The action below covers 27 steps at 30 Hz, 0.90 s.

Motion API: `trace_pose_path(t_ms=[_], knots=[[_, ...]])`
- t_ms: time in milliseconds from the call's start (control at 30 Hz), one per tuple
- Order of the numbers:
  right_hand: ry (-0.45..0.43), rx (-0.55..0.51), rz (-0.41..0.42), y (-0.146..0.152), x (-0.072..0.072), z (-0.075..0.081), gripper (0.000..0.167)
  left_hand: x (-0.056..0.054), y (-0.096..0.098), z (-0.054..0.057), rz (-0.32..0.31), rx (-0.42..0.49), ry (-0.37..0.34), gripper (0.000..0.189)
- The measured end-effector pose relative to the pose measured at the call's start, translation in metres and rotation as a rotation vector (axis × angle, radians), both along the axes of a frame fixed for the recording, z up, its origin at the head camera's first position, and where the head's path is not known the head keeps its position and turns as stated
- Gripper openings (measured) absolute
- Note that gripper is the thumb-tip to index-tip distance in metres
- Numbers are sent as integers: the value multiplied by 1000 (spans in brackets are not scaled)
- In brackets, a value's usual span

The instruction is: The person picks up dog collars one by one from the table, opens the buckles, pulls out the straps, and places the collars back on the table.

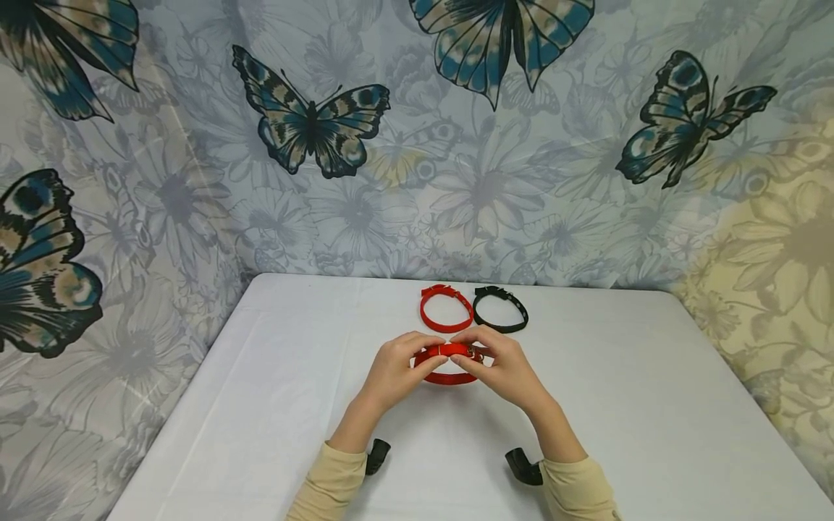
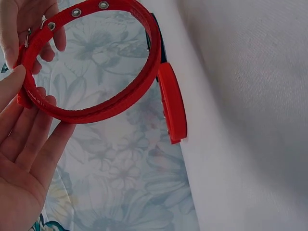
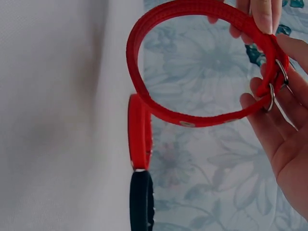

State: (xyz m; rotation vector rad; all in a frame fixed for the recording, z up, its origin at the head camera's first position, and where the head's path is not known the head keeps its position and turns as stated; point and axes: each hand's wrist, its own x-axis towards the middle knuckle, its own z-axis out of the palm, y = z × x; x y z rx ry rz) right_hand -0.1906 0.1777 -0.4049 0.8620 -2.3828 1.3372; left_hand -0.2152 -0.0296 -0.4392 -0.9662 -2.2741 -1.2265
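A red pet collar (image 1: 449, 378), bent into a loop, is held up over the table between both hands. My left hand (image 1: 391, 369) pinches its left side between thumb and fingers. On the other side, my right hand (image 1: 508, 369) grips the strap near the metal buckle (image 3: 272, 97) and ring. Metal eyelets (image 2: 76, 12) dot part of the strap in the left wrist view. Fingers cover part of the buckle end, so how far the strap is threaded cannot be told. Beyond the hands lie a second red collar (image 1: 446, 329) and a black collar (image 1: 502, 328), side by side.
The white-covered table (image 1: 260, 405) stretches out around the hands to its far edge. Behind it hangs a floral cloth (image 1: 365, 239) with large butterflies. A black curved piece (image 1: 378, 457) sits at the left wrist, and another black piece (image 1: 523, 467) at the right.
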Motion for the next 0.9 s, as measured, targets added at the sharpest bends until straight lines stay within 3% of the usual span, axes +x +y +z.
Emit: trace_pose_path(t_ms=[300, 600, 900], knots=[[92, 31, 2, -5, 4, 8, 23, 0, 1, -1, -30, 7, -33, 24], [160, -11, 16, -5, 1, 5, 25, -2, 1, -2, -67, 98, -100, 23], [123, -68, 12, -4, 1, 4, 24, -3, 3, -5, -80, 163, -136, 22]])
